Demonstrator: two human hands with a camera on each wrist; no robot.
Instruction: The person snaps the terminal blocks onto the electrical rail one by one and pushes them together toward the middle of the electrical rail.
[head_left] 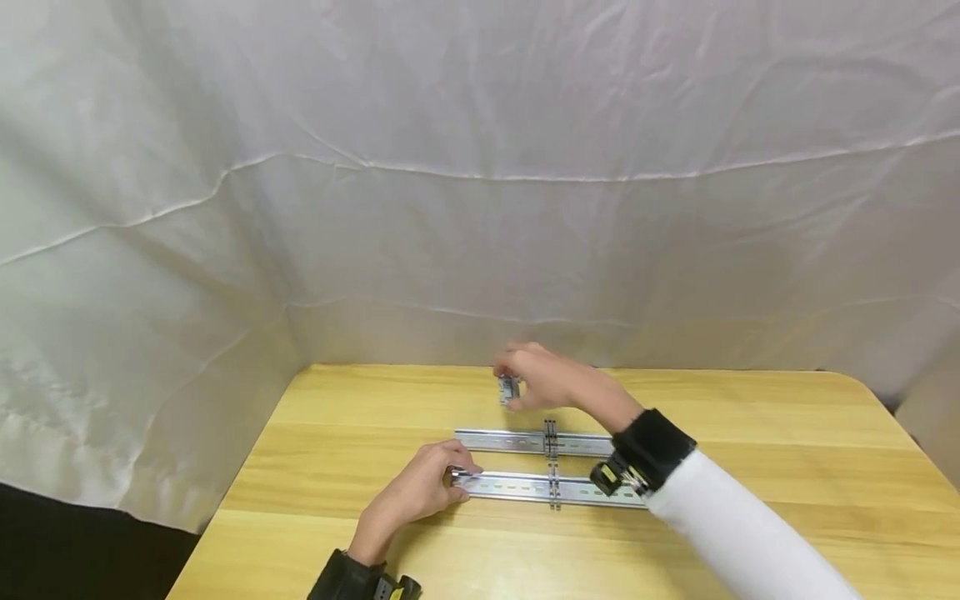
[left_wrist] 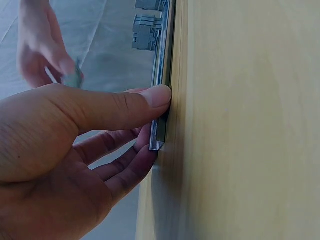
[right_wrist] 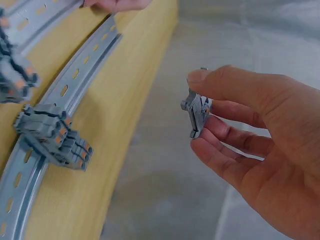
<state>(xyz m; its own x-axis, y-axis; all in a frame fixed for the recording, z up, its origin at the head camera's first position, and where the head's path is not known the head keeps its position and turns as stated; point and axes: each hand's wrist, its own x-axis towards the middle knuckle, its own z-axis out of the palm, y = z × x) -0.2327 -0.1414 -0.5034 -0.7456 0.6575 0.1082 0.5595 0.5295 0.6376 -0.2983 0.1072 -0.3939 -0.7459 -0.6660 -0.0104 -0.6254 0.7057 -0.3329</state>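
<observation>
My left hand point(head_left: 426, 483) grips the left end of the near slotted metal DIN rail point(head_left: 517, 485), thumb on the front edge and fingers behind it in the left wrist view. Beyond the far DIN rail point(head_left: 504, 441), my right hand point(head_left: 551, 379) pinches a grey terminal block point(right_wrist: 198, 109) between thumb and fingertips, held above the table and apart from both rails. Grey terminal blocks with orange spots point(right_wrist: 52, 131) sit clipped across the far rail. Another group of terminal blocks point(head_left: 554, 487) is mounted on the near rail.
The rails lie roughly parallel on a light wooden table point(head_left: 337, 450). A pale fabric curtain point(head_left: 480, 242) hangs behind the table and down its left side. My right forearm point(head_left: 750, 525) passes over the rails' right ends and hides them.
</observation>
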